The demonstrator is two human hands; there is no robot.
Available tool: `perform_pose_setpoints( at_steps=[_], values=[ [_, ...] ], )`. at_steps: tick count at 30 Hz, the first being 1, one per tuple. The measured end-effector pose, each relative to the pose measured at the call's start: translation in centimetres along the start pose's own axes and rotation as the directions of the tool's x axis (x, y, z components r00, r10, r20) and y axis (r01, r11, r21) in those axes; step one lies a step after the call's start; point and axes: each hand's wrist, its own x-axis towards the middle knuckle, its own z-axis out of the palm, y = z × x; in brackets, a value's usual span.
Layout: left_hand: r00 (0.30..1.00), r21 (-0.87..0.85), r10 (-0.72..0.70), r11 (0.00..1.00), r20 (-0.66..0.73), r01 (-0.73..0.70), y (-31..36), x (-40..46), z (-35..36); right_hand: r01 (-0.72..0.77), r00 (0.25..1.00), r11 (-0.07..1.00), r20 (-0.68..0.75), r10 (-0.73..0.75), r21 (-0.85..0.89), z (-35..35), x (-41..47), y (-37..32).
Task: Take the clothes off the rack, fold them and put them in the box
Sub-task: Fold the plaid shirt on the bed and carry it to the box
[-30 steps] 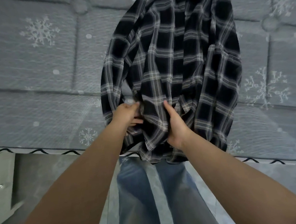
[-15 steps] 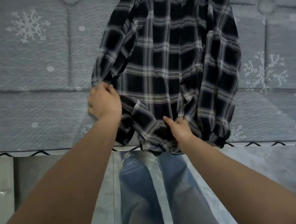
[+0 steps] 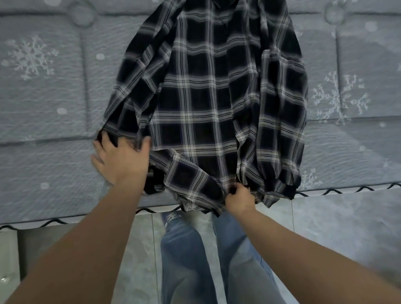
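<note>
Plaid shirt (image 3: 216,95) lay spread on the grey snowflake mattress (image 3: 28,100), hem overhanging its piped near edge above tiled floor (image 3: 135,252). Left hand (image 3: 121,160) pressed the sleeve cuff flat; right hand (image 3: 239,198) pinched the hem.

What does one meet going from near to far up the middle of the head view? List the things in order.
Person's jeans → right hand pinching the hem → plaid shirt spread flat → grey snowflake mattress beyond it.
</note>
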Motion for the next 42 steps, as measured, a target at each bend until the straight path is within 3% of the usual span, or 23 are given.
perform_pose_setpoints(
  at_steps=[3, 7, 11, 13, 15, 17, 19, 22, 24, 26, 29, 31, 33, 35, 36, 38, 40, 42],
  values=[
    [0.99, 0.133, 0.093, 0.985, 0.105, -0.107, -0.4, -1.4, 0.7, -0.047, 0.997, 0.998, 0.06, 0.049, -0.042, 0.1, 0.5, 0.2],
    [0.979, 0.154, 0.205, 0.967, 0.01, -0.204, -1.7, -1.2, 1.0, -0.09, 0.991, 0.985, 0.083, 0.103, -0.145, -0.4, 1.0, 0.6],
    [0.978, 0.216, 0.206, 0.955, 0.01, -0.204, -2.8, -0.1, -0.4, -0.064, 0.993, 0.945, 0.077, 0.093, -0.32, -1.2, 1.2, 1.2],
    [0.981, 0.219, 0.185, 0.956, 0.055, -0.193, -2.9, 0.1, -0.9, -0.032, 0.996, 0.924, 0.067, 0.062, -0.38, -1.6, 0.5, 0.7],
    [0.979, 0.241, 0.192, 0.949, 0.067, -0.202, -2.9, 0.2, -1.1, 0.045, 0.997, 0.925, -0.045, -0.067, -0.378, -1.9, -0.2, 0.0],
    [0.985, 0.185, 0.163, 0.968, 0.051, -0.17, -3.1, 0.0, -1.0, 0.215, 0.954, 0.954, -0.166, -0.251, -0.208, -2.0, -1.1, -0.7],
    [0.999, 0.036, 0.05, 0.998, 0.008, -0.051, -3.4, -0.3, -0.9, 0.417, 0.89, 0.908, -0.185, -0.418, -0.042, -1.3, -1.7, -1.7],
    [0.991, -0.18, -0.135, 0.975, -0.018, 0.13, -3.7, -0.9, -0.5, 0.645, 0.764, 0.763, -0.036, -0.644, 0.043, 0.5, -1.9, -3.2],
    [0.989, -0.23, -0.14, 0.965, -0.05, 0.125, -4.3, -1.3, -0.6, 0.733, 0.666, 0.676, 0.124, -0.736, 0.076, 1.8, -2.2, -4.4],
    [0.994, -0.3, -0.103, 0.95, -0.044, 0.085, -5.3, -1.0, -0.5, 0.753, 0.613, 0.655, 0.301, -0.731, 0.057, 3.4, -2.3, -5.6],
    [0.996, -0.389, -0.061, 0.921, -0.06, 0.033, -6.8, -0.3, -0.9, 0.739, 0.628, 0.669, 0.438, -0.643, -0.078, 5.4, -2.4, -6.6],
    [0.992, -0.438, -0.078, 0.899, -0.104, 0.025, -7.8, 0.2, -1.9, 0.739, 0.666, 0.642, 0.364, -0.651, -0.205, 6.3, -2.7, -7.6],
    [0.985, -0.462, -0.09, 0.887, -0.15, 0.01, -7.7, 0.1, -3.4, 0.737, 0.675, 0.646, 0.169, -0.718, -0.197, 6.7, -3.3, -8.9],
    [0.963, -0.437, -0.069, 0.898, -0.26, -0.053, -7.9, -0.3, -5.3, 0.702, 0.709, 0.71, 0.034, -0.704, 0.061, 7.6, -4.5, -11.9],
    [0.944, -0.386, -0.01, 0.914, -0.331, -0.125, -8.0, -0.6, -6.0, 0.617, 0.756, 0.738, 0.056, -0.653, 0.273, 8.1, -5.2, -13.7],
    [0.922, -0.335, 0.16, 0.898, -0.352, -0.284, -8.7, -1.0, -6.3, 0.321, 0.796, 0.737, 0.253, -0.551, 0.594, 9.2, -6.7, -17.6],
    [0.929, -0.526, 0.284, 0.767, -0.235, -0.368, -9.2, -1.5, -5.8, 0.107, 0.8, 0.72, 0.371, -0.472, 0.686, 10.2, -8.1, -20.4],
    [0.948, -0.789, 0.276, 0.543, -0.158, -0.289, -9.7, -2.5, -5.3, 0.036, 0.836, 0.705, 0.366, -0.41, 0.708, 11.2, -8.9, -21.6]
  ],
)
